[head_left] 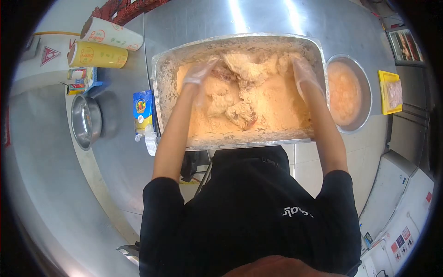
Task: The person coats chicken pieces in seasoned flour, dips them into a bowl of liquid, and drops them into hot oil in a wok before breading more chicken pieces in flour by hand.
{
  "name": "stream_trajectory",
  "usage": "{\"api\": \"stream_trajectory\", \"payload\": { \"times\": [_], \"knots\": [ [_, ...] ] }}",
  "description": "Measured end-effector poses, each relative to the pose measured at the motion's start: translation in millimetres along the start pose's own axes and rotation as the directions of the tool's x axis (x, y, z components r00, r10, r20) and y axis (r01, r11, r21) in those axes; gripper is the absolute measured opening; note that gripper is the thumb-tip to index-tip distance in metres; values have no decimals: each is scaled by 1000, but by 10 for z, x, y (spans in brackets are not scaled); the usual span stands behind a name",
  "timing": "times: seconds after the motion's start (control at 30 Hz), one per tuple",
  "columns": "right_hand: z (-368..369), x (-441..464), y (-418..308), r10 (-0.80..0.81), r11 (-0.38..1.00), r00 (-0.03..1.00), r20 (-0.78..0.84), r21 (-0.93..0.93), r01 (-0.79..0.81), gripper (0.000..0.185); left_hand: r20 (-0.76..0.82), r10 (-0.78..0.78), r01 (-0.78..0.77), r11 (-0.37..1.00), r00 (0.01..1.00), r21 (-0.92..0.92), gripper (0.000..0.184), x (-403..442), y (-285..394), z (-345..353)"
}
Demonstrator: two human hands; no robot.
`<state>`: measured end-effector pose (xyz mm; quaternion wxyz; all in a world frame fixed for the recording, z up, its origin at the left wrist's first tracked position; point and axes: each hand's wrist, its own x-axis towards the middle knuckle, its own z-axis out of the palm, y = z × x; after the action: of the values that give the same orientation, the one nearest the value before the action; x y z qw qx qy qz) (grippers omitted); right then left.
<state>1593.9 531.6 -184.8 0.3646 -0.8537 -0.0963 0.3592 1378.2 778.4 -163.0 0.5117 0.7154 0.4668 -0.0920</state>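
Note:
A deep metal tray [249,137] holds orange-tinted flour [281,108] and several flour-coated pieces that look like chicken [242,67]. My left hand [201,74], in a clear plastic glove, is inside the tray at its left, fingers stretched towards a darker, partly coated piece [222,74]. Near the right wall, my right hand [302,71], gloved the same way, reaches into the flour beside the coated heap with its fingers extended. Neither hand is plainly gripping a piece; the fingertips are blurred and partly covered by flour. Another coated piece [241,114] lies towards the tray's front.
Right of the tray stands a round metal bowl [364,92] of orange liquid, then a yellow tray [390,92]. To the left are a blue-and-yellow packet [143,111], a metal bowl [86,122] and rolls of printed wrap [98,54]. All rest on steel counters.

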Motion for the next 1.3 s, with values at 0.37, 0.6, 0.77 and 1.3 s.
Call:
{"api": "stream_trajectory", "payload": {
  "times": [0.37, 0.6, 0.77, 1.3],
  "knots": [
    [649, 44, -262, -60, 987, 940, 337, 161, 5, 71, 461, 46, -24, 998, 886, -54, 89, 192, 376, 342],
    [-52, -758, -333, -212, 959, 835, 507, 271, 79, 75, 387, 183, -249, 960, 904, 127, 88, 198, -612, -413],
    [109, -907, -260, 85, 976, 860, 503, -215, 29, 71, 223, -113, 82, 986, 968, 143, 97, -277, -908, 127],
    [620, -891, -438, -317, 944, 720, 617, 129, 305, 75, 446, 157, 155, 796, 881, -586, 33, -509, -500, 78]
  ]
}}
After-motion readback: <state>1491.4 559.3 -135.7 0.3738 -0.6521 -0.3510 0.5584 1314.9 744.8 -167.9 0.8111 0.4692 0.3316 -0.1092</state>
